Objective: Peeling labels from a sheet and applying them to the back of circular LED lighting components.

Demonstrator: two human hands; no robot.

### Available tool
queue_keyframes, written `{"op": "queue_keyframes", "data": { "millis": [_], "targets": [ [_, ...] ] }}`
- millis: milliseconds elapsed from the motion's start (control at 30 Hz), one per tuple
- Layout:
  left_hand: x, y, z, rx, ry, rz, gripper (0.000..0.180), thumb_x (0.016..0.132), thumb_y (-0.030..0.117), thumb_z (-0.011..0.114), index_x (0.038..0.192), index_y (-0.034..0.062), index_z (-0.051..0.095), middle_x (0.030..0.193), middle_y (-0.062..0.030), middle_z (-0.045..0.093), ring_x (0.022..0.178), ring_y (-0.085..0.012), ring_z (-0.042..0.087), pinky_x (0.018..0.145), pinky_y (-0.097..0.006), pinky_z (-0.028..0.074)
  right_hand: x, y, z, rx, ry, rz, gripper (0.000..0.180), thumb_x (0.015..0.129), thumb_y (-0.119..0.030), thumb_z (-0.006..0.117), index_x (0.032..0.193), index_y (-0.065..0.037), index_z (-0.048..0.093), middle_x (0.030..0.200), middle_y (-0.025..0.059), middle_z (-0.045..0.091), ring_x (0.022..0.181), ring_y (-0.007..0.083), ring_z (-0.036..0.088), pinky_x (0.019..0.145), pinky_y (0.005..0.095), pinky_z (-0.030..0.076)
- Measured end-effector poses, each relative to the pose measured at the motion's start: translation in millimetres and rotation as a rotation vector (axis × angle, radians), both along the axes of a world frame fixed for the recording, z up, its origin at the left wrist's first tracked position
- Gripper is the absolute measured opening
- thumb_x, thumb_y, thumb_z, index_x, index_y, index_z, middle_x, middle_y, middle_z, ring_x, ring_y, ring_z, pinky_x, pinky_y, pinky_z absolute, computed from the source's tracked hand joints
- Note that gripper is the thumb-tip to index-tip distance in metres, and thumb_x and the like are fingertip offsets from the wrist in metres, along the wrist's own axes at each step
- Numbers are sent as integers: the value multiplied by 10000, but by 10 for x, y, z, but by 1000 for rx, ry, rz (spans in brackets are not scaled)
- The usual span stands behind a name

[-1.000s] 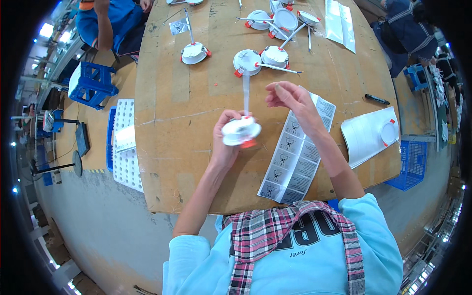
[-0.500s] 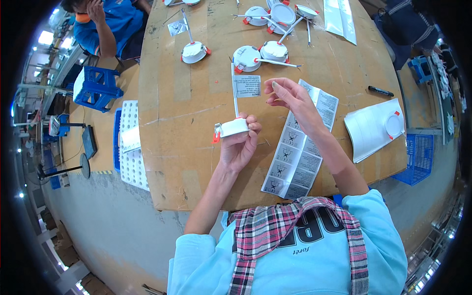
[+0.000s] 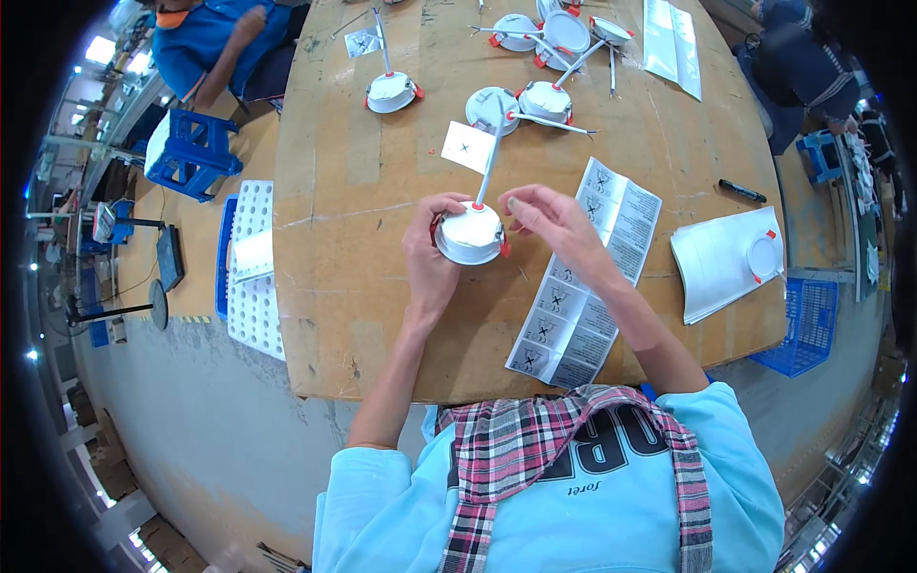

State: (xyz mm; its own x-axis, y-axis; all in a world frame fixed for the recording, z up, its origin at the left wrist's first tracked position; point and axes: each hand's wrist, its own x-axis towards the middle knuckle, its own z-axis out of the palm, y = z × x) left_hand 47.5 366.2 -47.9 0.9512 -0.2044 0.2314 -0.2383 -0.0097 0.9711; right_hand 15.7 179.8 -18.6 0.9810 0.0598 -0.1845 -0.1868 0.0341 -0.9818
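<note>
The left hand point(image 3: 432, 258) cups a round white downlight fitting point(image 3: 470, 234) with red spring clips, lifted just above the middle of the cardboard-covered table point(image 3: 334, 315), rear face up so its white lead point(image 3: 489, 162) trails toward the far edge. The right hand point(image 3: 559, 222) touches the fitting's rim with pinched fingertips; what they grip, if anything, cannot be told. A label sheet point(image 3: 583, 277) lies beside the right forearm toward the near edge, within reach; similar fittings point(image 3: 521, 100) cluster at the far edge.
</note>
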Motion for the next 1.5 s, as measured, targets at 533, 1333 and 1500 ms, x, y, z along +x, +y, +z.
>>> {"op": "queue_keyframes", "data": {
  "millis": [533,1333,1500],
  "targets": [
    [-114,-36,10,129,-93,7,302,822,-104,538,1094,19,583,1120,-137,616,1061,-236,606,906,-331,487,-24,188,-97,-239,-35,-119,241,905,-183,621,994,38,656,829,113,680,738,150,654,655,286,517],
    [2320,485,-234,527,-223,414,489,930,307,550,1334,48,458,1233,-217,531,1135,-310,494,991,-401,379,91,-34,114,-392,-211,-128,244,898,-91,617,1118,13,594,894,107,648,799,165,628,706,291,526],
    [2405,212,-52,919,-275,688,529,910,335,590,1322,29,461,1222,-206,500,1196,-341,401,1023,-426,319,86,-207,168,-445,-259,-161,215,900,-76,605,1097,10,608,892,107,651,801,166,634,715,297,526]
  ]
}}
